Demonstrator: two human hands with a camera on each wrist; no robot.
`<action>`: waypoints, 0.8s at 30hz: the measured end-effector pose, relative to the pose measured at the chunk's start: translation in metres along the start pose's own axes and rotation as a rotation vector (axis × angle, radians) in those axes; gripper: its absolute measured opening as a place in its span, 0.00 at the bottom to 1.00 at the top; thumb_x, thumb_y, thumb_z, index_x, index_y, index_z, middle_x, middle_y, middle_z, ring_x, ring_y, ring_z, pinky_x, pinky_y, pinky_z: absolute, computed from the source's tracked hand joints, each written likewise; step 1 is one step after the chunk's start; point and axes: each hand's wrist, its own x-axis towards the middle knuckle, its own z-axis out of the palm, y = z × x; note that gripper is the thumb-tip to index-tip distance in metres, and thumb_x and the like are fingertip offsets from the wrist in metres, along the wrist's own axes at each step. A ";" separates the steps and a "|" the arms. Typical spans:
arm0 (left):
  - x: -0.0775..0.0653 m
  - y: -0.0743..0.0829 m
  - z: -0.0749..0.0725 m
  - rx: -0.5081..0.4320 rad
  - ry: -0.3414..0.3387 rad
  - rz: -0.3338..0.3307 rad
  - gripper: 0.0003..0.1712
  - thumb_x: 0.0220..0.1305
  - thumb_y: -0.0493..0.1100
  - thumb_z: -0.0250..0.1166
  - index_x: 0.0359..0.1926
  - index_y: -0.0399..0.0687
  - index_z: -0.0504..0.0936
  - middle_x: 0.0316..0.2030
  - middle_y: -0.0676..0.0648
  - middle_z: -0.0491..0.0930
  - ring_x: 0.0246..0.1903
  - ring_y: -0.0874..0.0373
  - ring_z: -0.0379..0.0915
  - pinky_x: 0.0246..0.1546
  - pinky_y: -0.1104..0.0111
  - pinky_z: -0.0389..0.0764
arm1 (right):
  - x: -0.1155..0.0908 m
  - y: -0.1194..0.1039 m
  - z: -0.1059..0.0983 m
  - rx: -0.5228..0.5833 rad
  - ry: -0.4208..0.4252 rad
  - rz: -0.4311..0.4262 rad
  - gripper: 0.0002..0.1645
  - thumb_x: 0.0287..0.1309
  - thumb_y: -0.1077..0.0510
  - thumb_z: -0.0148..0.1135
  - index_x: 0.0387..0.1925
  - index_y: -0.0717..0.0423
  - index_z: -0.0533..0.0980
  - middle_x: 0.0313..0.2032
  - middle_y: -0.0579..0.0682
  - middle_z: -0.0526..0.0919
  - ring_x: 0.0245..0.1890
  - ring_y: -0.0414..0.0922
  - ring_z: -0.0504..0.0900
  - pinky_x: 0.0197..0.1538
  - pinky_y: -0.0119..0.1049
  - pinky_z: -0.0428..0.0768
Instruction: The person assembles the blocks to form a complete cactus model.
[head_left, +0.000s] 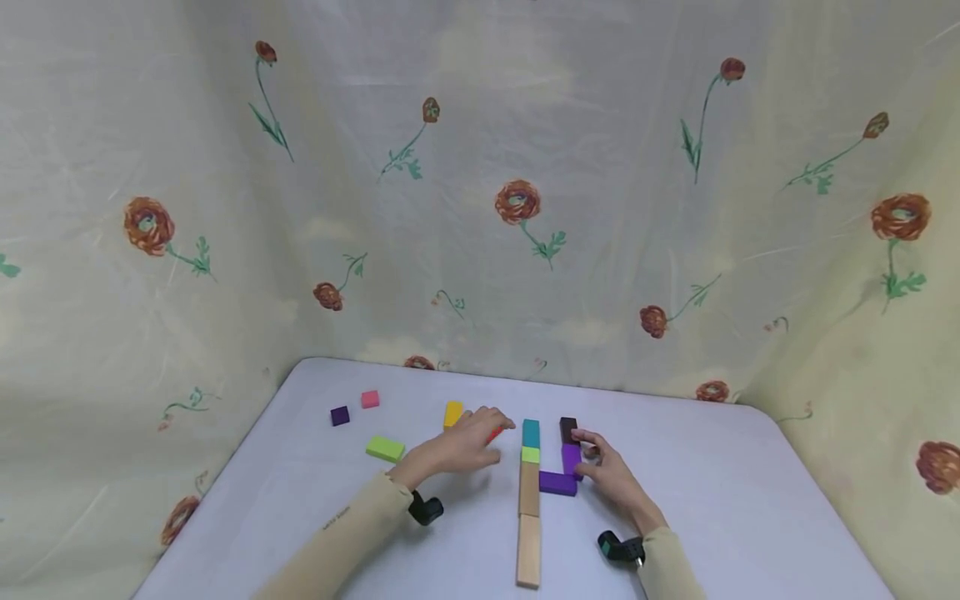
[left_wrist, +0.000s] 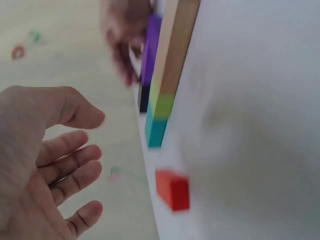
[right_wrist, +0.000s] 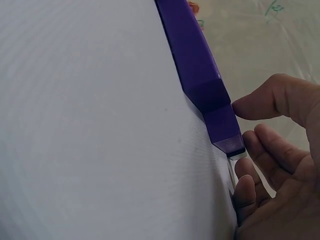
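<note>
My left hand (head_left: 467, 442) hovers over the table with thumb and fingers apart and nothing in its grasp. Under it lies a red block (left_wrist: 173, 190), mostly hidden by the hand in the head view. With thumb and fingers spread, my right hand (head_left: 611, 477) touches the right side of an upright-lying purple block (head_left: 571, 458) and a dark brown block (head_left: 568, 429) above it. Another purple block (head_left: 558, 483) lies crosswise, meeting a straight row made of a teal block (head_left: 531, 432), a light green block (head_left: 530, 455) and two wooden blocks (head_left: 528, 490).
On the left of the white table (head_left: 300, 508) lie a green block (head_left: 386, 449), a dark purple cube (head_left: 340, 415) and a pink cube (head_left: 370, 399). A yellow block (head_left: 453, 413) sits just behind my left hand. Flowered cloth (head_left: 480, 250) hangs around the table.
</note>
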 end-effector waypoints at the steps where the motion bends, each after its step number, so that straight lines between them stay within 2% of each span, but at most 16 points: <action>1: 0.003 -0.004 -0.004 0.002 -0.001 -0.011 0.26 0.63 0.41 0.62 0.62 0.52 0.72 0.60 0.53 0.72 0.60 0.57 0.65 0.65 0.53 0.65 | 0.000 0.000 0.000 0.002 0.000 0.003 0.38 0.51 0.68 0.64 0.65 0.55 0.66 0.62 0.58 0.70 0.56 0.53 0.67 0.44 0.34 0.71; 7: 0.022 -0.026 -0.010 0.041 -0.030 -0.057 0.30 0.58 0.33 0.64 0.62 0.52 0.73 0.62 0.51 0.71 0.62 0.55 0.63 0.67 0.47 0.60 | 0.003 0.007 -0.003 -0.012 0.008 0.002 0.38 0.50 0.67 0.64 0.65 0.52 0.67 0.60 0.57 0.71 0.56 0.53 0.67 0.44 0.34 0.72; 12: 0.032 -0.036 -0.007 0.077 -0.082 -0.074 0.31 0.58 0.34 0.64 0.64 0.53 0.72 0.64 0.51 0.70 0.62 0.54 0.63 0.66 0.47 0.60 | 0.005 0.007 -0.005 -0.007 0.008 0.018 0.38 0.51 0.67 0.63 0.65 0.51 0.66 0.59 0.57 0.70 0.54 0.52 0.67 0.41 0.34 0.71; 18: 0.035 -0.042 0.000 0.109 -0.124 -0.103 0.30 0.59 0.38 0.63 0.64 0.55 0.73 0.63 0.51 0.71 0.60 0.55 0.64 0.64 0.47 0.62 | 0.004 0.008 -0.002 0.036 -0.007 0.019 0.38 0.50 0.68 0.63 0.65 0.51 0.66 0.59 0.57 0.70 0.55 0.52 0.66 0.41 0.34 0.71; 24: 0.037 -0.048 0.003 0.089 -0.136 -0.116 0.30 0.57 0.41 0.64 0.63 0.55 0.74 0.63 0.51 0.71 0.59 0.55 0.64 0.65 0.46 0.60 | 0.003 0.008 0.001 0.037 -0.001 0.025 0.38 0.51 0.68 0.63 0.65 0.51 0.67 0.59 0.56 0.70 0.54 0.51 0.66 0.41 0.35 0.71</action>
